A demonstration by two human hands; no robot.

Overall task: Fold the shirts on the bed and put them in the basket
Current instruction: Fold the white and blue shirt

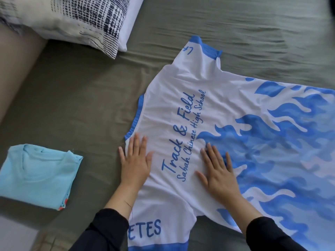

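Left hand point(135, 160) and right hand point(218, 169) press flat, fingers straight, on white shirt point(181, 91).

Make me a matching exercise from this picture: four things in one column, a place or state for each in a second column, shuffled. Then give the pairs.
Things:
1. white shirt
2. light blue shirt
3. pillow
4. left hand

Places or states:
A. folded, left side of the bed
B. flat near the collar
C. spread open on the sheet
D. upper left corner

Pairs: 1-C, 2-A, 3-D, 4-B
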